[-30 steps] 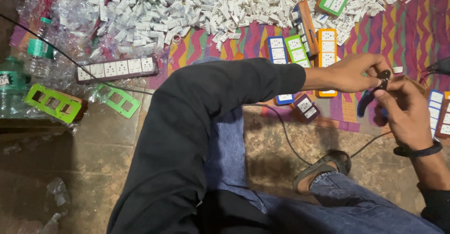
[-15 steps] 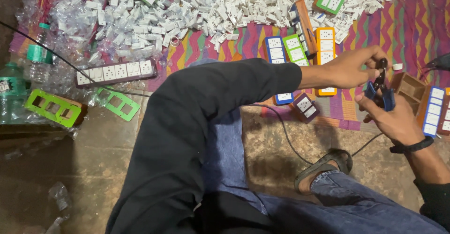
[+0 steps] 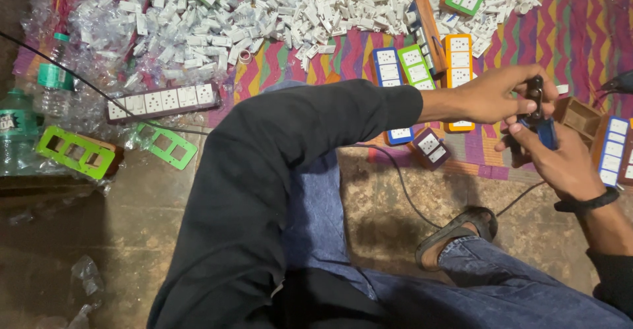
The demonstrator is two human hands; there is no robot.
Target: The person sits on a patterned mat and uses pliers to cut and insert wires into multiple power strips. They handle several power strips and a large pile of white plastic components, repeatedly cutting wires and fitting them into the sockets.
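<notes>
My left hand reaches out to the right on a black-sleeved arm and pinches a small dark part between thumb and fingers. Just below it, my right hand, with a black band on the wrist, grips a blue-handled tool whose tip meets the dark part. Both hands hover above the striped cloth, close to an open brown box. What kind of tool it is stays unclear.
A heap of white socket parts covers the far cloth. Coloured switch boards lie under my left wrist. A long socket strip, green frames and bottles sit left. A black cable runs past my sandalled foot.
My right hand has brought the blue-handled tool up against the dark part in my left hand. Both hands have kept close together above the cloth.
</notes>
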